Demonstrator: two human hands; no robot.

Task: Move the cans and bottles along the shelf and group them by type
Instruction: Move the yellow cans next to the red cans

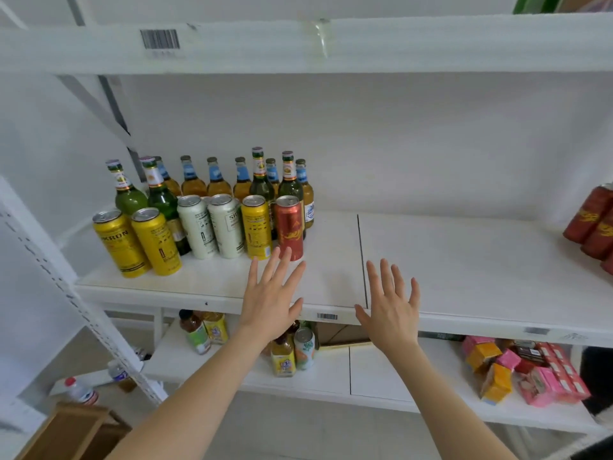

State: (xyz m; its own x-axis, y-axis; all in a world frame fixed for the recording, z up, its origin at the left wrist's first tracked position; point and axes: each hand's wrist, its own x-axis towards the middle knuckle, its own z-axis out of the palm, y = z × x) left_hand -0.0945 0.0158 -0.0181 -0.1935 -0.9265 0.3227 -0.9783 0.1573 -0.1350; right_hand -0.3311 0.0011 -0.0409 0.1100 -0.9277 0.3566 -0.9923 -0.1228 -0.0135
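One red can (289,227) ended the shelf's (464,260) left cluster (205,224), just past our left hand (270,300). Its grip and that of our right hand (391,310) were spread, empty; we judged gripping low and sliding it upright toward the far-right red cans (593,224) best.

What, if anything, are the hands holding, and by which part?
Nothing is held. The left hand and right hand are both open and spread; the left is near the red can, not gripping it.
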